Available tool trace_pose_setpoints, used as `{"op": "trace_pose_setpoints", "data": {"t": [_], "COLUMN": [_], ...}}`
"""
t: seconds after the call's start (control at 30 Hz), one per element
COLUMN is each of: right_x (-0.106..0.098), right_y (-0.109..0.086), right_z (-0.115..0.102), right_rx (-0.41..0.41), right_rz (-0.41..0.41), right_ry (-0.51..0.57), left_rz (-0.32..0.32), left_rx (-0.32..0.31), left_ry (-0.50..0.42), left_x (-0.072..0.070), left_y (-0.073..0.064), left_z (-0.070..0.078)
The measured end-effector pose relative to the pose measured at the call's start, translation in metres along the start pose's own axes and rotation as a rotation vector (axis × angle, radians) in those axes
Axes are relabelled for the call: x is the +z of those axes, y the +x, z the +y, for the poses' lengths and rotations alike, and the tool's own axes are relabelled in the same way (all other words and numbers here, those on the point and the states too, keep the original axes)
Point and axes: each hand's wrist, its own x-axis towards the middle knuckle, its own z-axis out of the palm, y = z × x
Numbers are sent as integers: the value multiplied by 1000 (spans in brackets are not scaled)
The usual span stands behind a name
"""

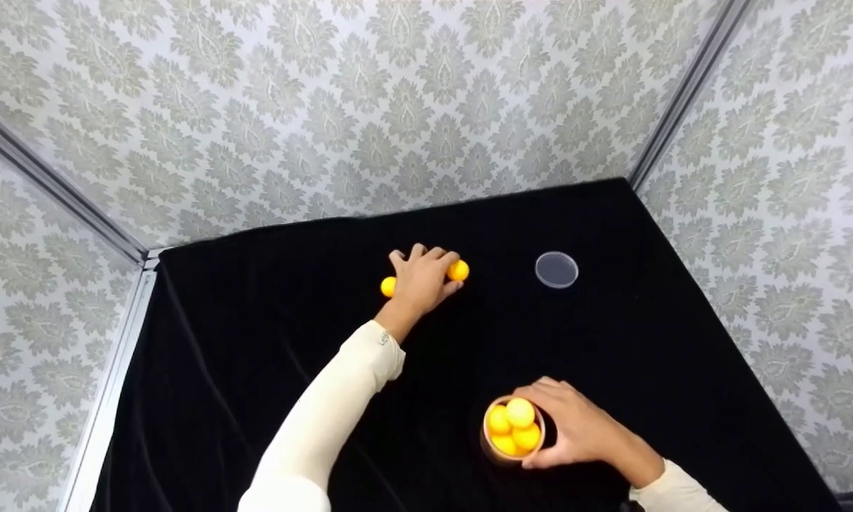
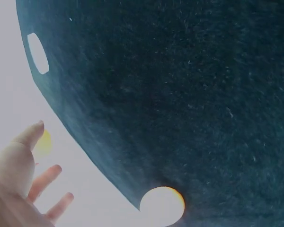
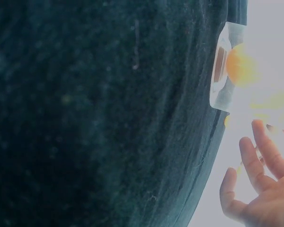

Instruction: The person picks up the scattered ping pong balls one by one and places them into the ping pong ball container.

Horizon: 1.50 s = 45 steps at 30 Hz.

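Thumb and fingers of my left hand (image 1: 418, 281) pinch an orange ball (image 1: 458, 270) near the far side of the black cloth. In the left wrist view that ball (image 2: 45, 143) shows pale behind a finger. A second orange ball (image 1: 388, 286) lies just left of the hand, partly covered by it. Closer to me, my right hand (image 1: 576, 423) grips a clear round jar (image 1: 494, 455) from its right side, thumb at the near rim and fingers at the far rim. Several orange balls (image 1: 519, 412) fill the jar up to its open mouth.
A clear round lid (image 1: 556, 269) lies on the black cloth (image 1: 291, 284), right of the left hand. Patterned wall panels (image 1: 412, 107) stand behind the table and along both sides, joined by metal posts (image 1: 689, 92).
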Motion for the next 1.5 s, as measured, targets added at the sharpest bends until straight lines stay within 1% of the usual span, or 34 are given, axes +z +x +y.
{"op": "trace_pose_setpoints", "data": {"t": [0.13, 0.2, 0.3, 0.43, 0.57, 0.73, 0.9, 1.07, 1.17, 1.27, 1.37, 1.5], "right_x": [0, 0, 1, 1, 1, 1, 0, 0, 0, 1, 0, 0], "right_y": [-3, -3, -3, -4, -4, -4, -1, 1, 2, 3, 3, 3], "right_z": [0, -1, -2, -3, -4, -4, -3, -2, -2, -2, -3, -3], "right_rx": [9, 12, 14, 13, 8, 9, 11, 18, 16, 10, 10, 14], "right_rz": [6, 7, 8, 18, 22, 17, 9, -1, 0, -2, -5, -11], "right_ry": [-5, -4, 3, 21, 22, 12, 5, 10, 21, 25, 22, 12], "left_rz": [24, 34, 28, 8, 6, 28, 45, 35, 26, 32, 39, 50], "left_rx": [63, 98, 143, 195, 251, 327, 392, 458, 501, 543, 571, 586], "left_ry": [-28, -44, -72, -115, -150, -192, -217, -196, -185, -180, -173, -167], "left_x": [-14, -21, -32, -46, -59, -75, -87, -90, -86, -78, -71, -64], "left_y": [-8, -15, -28, -49, -73, -104, -130, -153, -167, -178, -187, -191], "left_z": [11, 17, 28, 44, 56, 67, 78, 91, 98, 104, 107, 109]}}
